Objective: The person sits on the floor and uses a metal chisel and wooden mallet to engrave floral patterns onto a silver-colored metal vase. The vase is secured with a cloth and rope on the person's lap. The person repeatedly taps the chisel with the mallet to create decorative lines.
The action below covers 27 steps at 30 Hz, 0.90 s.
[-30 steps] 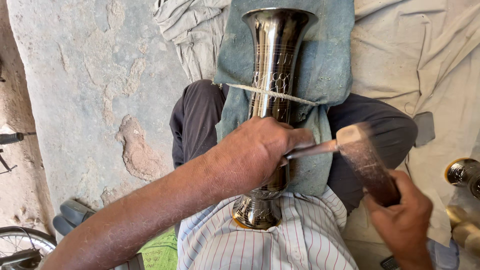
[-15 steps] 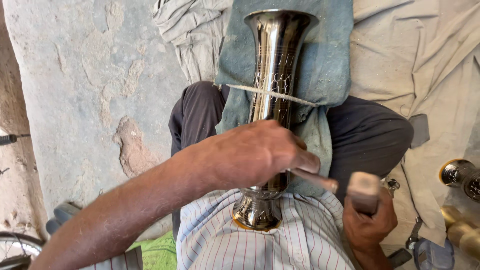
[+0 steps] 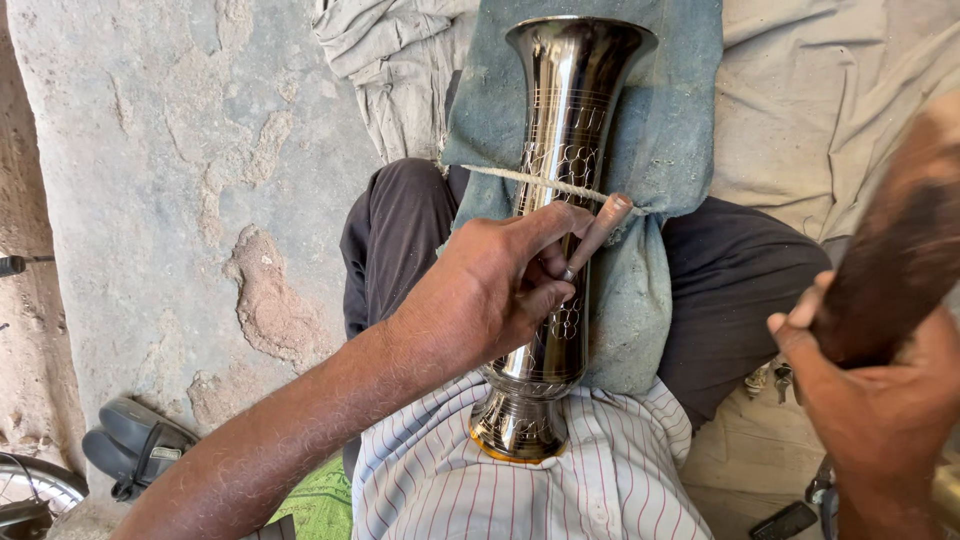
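Left hand (image 3: 495, 285) pinches a small chisel (image 3: 598, 232) against the tall metal vase (image 3: 560, 200). Right hand (image 3: 880, 400) grips a dark wooden mallet (image 3: 900, 250), raised.

Single head-worn camera looked steeply down at the wearer's own lap, close range. Metal vase (image 3: 560, 250) filled the centre; left hand (image 3: 490, 290) mid-frame; right hand (image 3: 880, 400) cropped at the right edge.
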Available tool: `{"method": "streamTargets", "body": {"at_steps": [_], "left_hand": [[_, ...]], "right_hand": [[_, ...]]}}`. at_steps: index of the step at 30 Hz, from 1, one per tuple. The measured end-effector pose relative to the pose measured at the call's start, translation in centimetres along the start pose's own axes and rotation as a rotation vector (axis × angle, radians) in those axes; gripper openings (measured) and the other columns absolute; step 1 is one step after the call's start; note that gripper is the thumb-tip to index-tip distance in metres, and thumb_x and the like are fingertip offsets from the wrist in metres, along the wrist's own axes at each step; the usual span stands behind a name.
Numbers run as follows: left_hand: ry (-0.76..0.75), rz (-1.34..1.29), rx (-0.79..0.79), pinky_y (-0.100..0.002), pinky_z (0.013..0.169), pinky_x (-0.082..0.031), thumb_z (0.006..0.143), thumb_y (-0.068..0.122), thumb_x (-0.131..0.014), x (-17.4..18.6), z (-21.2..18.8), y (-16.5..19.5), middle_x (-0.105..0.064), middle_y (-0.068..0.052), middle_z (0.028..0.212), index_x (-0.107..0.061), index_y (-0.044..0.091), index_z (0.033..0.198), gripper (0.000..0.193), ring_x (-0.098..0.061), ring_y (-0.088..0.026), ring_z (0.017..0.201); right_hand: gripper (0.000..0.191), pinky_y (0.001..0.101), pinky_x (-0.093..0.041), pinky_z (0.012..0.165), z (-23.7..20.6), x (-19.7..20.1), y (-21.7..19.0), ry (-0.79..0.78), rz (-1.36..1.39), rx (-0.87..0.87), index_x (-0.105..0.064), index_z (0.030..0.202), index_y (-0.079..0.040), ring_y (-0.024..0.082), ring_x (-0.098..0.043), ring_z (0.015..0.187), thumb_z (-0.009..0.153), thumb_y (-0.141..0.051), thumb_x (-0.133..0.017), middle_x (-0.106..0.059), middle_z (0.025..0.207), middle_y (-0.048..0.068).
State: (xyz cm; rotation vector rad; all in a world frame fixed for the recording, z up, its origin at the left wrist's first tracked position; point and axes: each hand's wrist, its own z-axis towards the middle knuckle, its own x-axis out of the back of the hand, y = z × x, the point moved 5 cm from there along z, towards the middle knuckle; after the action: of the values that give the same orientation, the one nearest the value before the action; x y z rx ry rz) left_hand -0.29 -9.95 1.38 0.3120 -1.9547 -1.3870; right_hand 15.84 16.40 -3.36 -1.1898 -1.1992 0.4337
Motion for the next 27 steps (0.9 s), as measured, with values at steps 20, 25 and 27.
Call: {"method": "streamTargets", "body": {"at_steps": [20, 25, 27], "left_hand": [[0.256, -0.028, 0.144, -0.025, 0.065, -0.069, 0.086, -0.001, -0.078, -1.6, -2.8, -1.4, -0.073, -0.007, 0.095, -0.060, 0.006, 0.124, 0.043, -0.075, -0.013, 0.082], [0.422, -0.100, 0.173, -0.023, 0.067, -0.066, 0.085, -0.001, -0.081, -2.0, -4.5, -1.6, -0.068, -0.004, 0.089, -0.060, 0.005, 0.117, 0.038, -0.073, -0.009, 0.079], [0.463, -0.117, 0.190, -0.021, 0.066, -0.064, 0.084, 0.000, -0.083, -2.2, -4.8, -1.9, -0.069, -0.003, 0.088, -0.059, 0.004, 0.111, 0.036, -0.073, -0.009, 0.077]], "right_hand": [[0.039, 0.0343, -0.041, 0.045, 8.3, -2.6, -9.6, -0.225, -0.455, 0.136, -0.055, 0.130, 0.006, 0.021, -0.054, 0.048, 0.096, -0.001, -0.073, -0.061, 0.073, 0.013], [0.038, 0.0353, -0.049, 0.058, 9.5, -3.7, -13.4, -0.499, -0.666, 0.439, -0.064, 0.120, -0.002, 0.019, -0.061, 0.062, 0.084, 0.001, -0.073, -0.061, 0.071, 0.010], [0.037, 0.0358, -0.050, 0.061, 9.8, -4.0, -14.4, -0.526, -0.737, 0.491, -0.063, 0.118, -0.004, 0.019, -0.063, 0.065, 0.082, 0.000, -0.074, -0.061, 0.072, 0.009]]}}
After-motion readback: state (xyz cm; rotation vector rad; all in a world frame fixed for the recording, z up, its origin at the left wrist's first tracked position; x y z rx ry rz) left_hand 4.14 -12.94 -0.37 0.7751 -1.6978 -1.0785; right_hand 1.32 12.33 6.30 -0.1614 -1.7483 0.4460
